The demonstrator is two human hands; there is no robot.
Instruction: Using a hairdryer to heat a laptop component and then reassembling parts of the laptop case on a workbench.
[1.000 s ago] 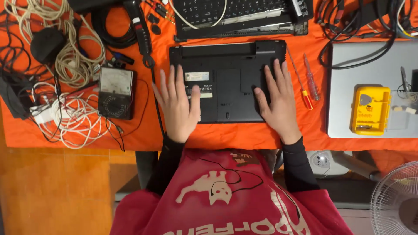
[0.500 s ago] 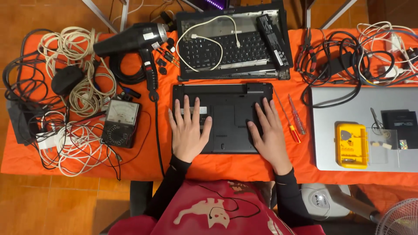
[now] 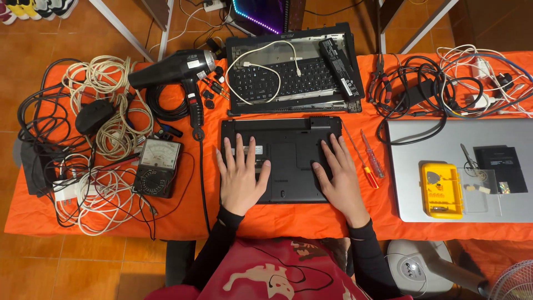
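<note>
A black laptop lies bottom side up on the orange-covered table. My left hand rests flat on its left half, fingers spread. My right hand lies flat on its right half, fingers spread. Neither hand holds anything. Two screwdrivers with red-orange handles lie just right of my right hand.
Behind the laptop sits an opened laptop base with keyboard, white cable and battery. A black hair dryer, an analog multimeter and tangled cables lie left. A silver laptop with a yellow parts box lies right.
The view has pulled back and tilted so more of the table and floor beyond shows. Both hands stay flat on the laptop's underside.
</note>
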